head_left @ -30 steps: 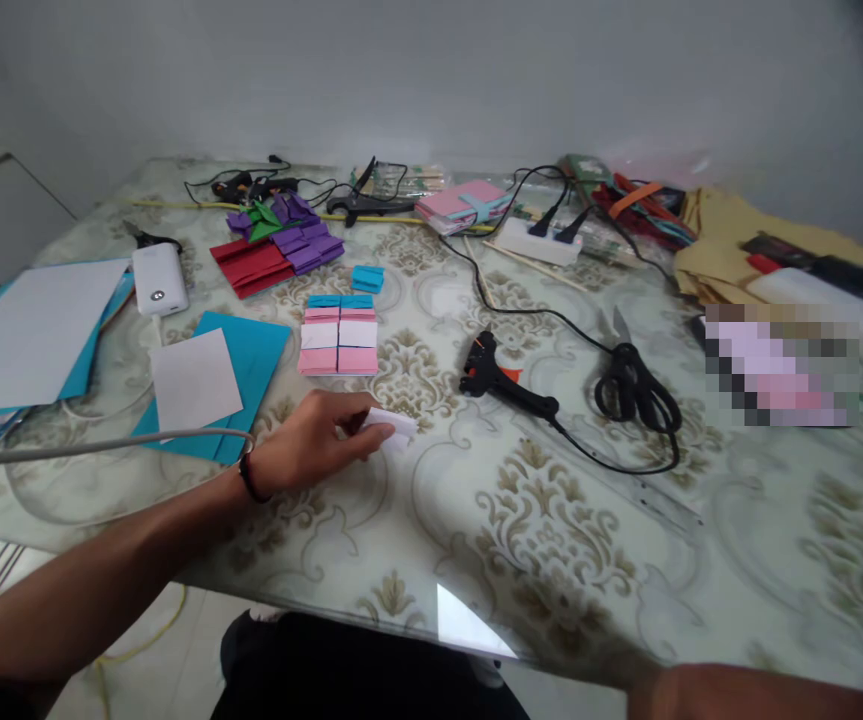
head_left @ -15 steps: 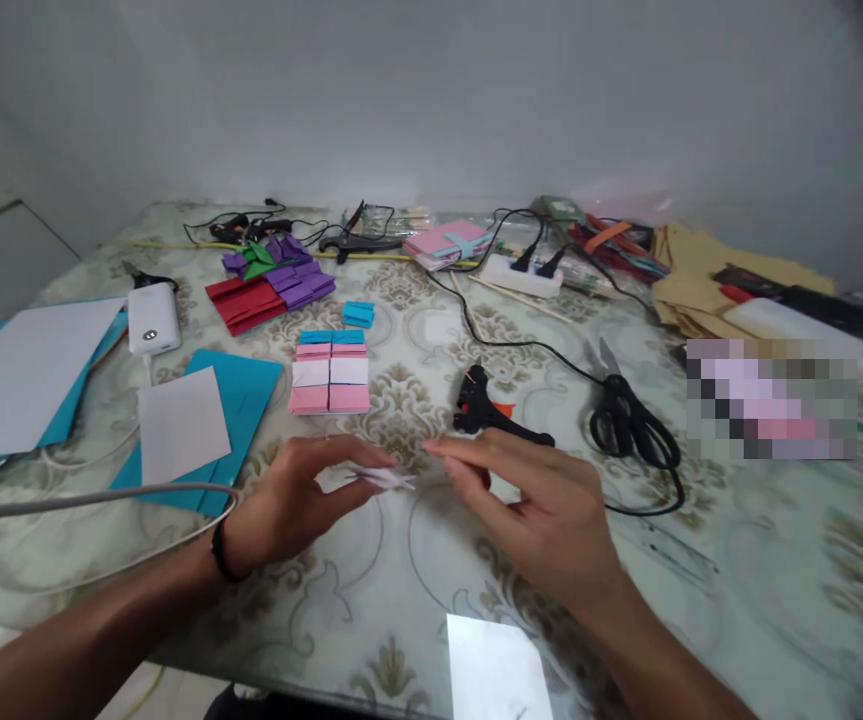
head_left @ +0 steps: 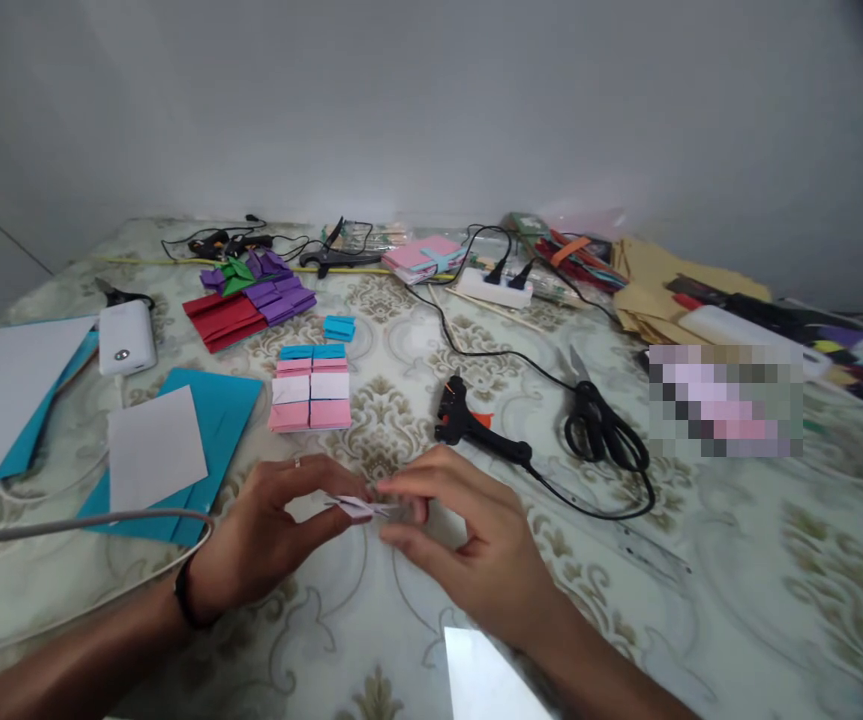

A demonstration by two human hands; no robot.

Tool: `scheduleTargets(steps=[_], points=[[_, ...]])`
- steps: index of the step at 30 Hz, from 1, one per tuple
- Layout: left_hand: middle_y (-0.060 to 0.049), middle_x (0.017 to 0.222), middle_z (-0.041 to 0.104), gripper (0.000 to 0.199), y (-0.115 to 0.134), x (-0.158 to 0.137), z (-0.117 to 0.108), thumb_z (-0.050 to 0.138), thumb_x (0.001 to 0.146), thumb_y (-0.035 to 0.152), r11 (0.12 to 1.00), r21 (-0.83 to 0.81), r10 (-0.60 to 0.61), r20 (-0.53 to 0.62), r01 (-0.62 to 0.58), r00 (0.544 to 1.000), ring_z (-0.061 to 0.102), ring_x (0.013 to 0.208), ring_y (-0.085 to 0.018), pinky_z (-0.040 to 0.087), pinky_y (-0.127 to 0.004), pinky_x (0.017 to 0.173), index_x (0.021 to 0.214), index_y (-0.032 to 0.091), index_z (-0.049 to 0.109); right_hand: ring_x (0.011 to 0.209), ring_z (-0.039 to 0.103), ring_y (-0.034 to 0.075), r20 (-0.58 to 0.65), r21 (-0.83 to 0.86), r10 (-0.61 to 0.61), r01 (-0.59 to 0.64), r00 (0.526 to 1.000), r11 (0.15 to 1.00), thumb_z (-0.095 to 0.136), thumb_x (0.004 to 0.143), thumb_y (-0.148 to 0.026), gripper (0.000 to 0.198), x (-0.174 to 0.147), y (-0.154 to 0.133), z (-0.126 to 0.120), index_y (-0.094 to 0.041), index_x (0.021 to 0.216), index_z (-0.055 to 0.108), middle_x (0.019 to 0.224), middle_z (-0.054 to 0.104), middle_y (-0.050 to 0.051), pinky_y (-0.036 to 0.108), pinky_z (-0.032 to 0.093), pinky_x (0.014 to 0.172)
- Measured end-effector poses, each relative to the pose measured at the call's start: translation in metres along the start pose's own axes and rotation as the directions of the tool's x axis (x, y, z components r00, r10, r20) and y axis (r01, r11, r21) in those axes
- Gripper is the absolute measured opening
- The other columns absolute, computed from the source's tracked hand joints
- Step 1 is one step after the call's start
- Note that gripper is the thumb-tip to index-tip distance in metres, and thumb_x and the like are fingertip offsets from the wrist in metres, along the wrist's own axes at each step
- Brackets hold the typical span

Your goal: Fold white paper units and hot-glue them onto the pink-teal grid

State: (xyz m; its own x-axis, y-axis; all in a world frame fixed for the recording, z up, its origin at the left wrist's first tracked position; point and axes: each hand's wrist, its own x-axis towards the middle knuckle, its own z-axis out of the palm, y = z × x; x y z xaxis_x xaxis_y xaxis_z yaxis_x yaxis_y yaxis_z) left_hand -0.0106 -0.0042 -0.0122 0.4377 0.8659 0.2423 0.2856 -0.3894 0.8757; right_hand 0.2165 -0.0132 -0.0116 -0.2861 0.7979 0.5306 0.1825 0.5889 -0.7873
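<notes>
A small folded piece of white paper is pinched between the thumb and fingers of my left hand, above the table. My right hand is just to its right, index finger and thumb apart around the paper's free end; whether they touch it I cannot tell. Beyond my hands lies a stack of folded pink, white and blue paper strips, with a small folded blue paper behind it. A black glue gun lies past my right hand. Near the front edge, partly hidden by my right arm, is a white sheet.
Black scissors and the glue gun's cord lie to the right. At left are blue sheets, a white paper square, a power bank and a pale cable. A power strip and red and purple folded papers lie farther back.
My right hand has moved closer to the folded white paper, its index finger and thumb spreading around the free end. My left hand keeps its hold. The view has shifted slightly.
</notes>
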Motion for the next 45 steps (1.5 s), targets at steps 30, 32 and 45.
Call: scheduleTargets(steps=[30, 32, 45], points=[[-0.006, 0.089, 0.085, 0.013, 0.009, -0.004, 0.002, 0.068, 0.098, 0.019, 0.985, 0.130, 0.097, 0.102, -0.110, 0.990, 0.080, 0.078, -0.019, 0.061, -0.025, 0.068, 0.097, 0.022, 0.080, 0.076, 0.072, 0.016, 0.022, -0.115, -0.128, 0.129, 0.992, 0.985, 0.071, 0.099, -0.016, 0.005, -0.005, -0.007, 0.011, -0.019, 0.099, 0.075, 0.087, 0.075, 0.005, 0.029, 0.058, 0.068], [-0.006, 0.090, 0.085, 0.013, 0.013, -0.003, 0.002, 0.067, 0.098, 0.018, 0.986, 0.113, 0.105, 0.120, -0.119, 0.987, 0.080, 0.079, -0.019, 0.061, -0.025, 0.070, 0.097, 0.021, 0.080, 0.075, 0.072, 0.017, 0.026, -0.122, -0.132, 0.134, 0.991, 0.983, 0.070, 0.099, -0.014, 0.007, -0.005, -0.009, 0.011, -0.020, 0.098, 0.075, 0.085, 0.076, 0.004, 0.030, 0.059, 0.068], [-0.003, 0.079, 0.078, 0.019, 0.019, -0.003, 0.001, 0.065, 0.101, 0.025, 0.990, 0.125, 0.037, 0.173, -0.059, 0.984, 0.071, 0.070, -0.017, 0.052, -0.026, 0.064, 0.084, 0.021, 0.073, 0.075, 0.064, 0.015, 0.096, 0.023, 0.039, -0.041, 0.995, 0.999, 0.068, 0.099, -0.016, 0.010, -0.005, -0.009, 0.010, -0.020, 0.090, 0.070, 0.084, 0.066, 0.002, 0.028, 0.051, 0.065]])
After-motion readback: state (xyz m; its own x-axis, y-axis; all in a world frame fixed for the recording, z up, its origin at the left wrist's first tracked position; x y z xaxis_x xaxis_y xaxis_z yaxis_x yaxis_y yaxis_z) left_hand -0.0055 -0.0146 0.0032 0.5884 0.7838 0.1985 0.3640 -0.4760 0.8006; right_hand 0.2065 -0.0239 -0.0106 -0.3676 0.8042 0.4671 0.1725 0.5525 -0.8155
